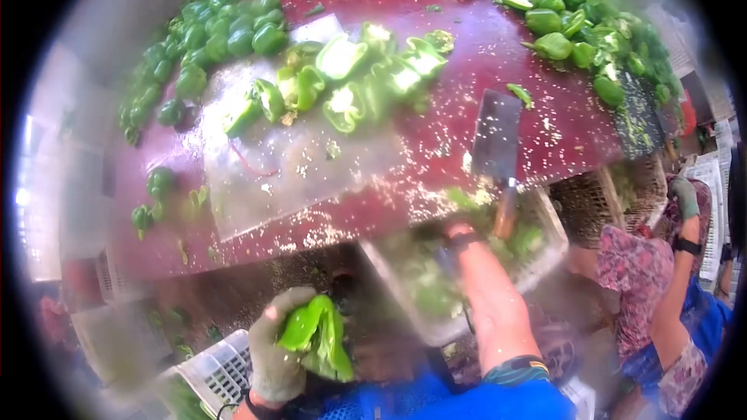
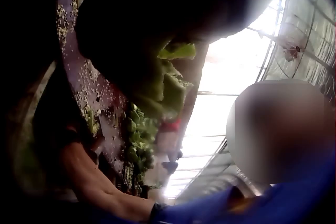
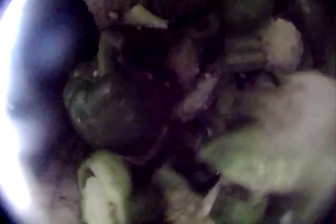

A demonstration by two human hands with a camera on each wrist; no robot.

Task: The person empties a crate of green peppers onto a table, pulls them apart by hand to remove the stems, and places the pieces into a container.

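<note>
In the head view my gloved left hand [image 1: 272,342] grips a split green bell pepper [image 1: 331,338] in front of the table, its hollow inside showing. The same pepper [image 2: 168,90] appears dimly in the left wrist view. My right forearm reaches over a white crate [image 1: 556,225] of pepper scraps at the table's near edge. Only a blurred bit of the right hand [image 1: 459,228] shows past the black wristband, so I cannot tell what its fingers hold. Beside it lies a cleaver [image 1: 496,140], its wooden handle jutting over the edge. The right wrist view is dark, with a whole pepper [image 3: 113,106] among scraps.
Opened pepper halves [image 1: 342,105] lie on the seed-strewn red table [image 1: 436,163], partly over a pale board [image 1: 303,179]. Whole peppers heap up at the left [image 1: 210,35] and right [image 1: 576,15]. Another person's arm [image 1: 673,319] is at the right, near more crates.
</note>
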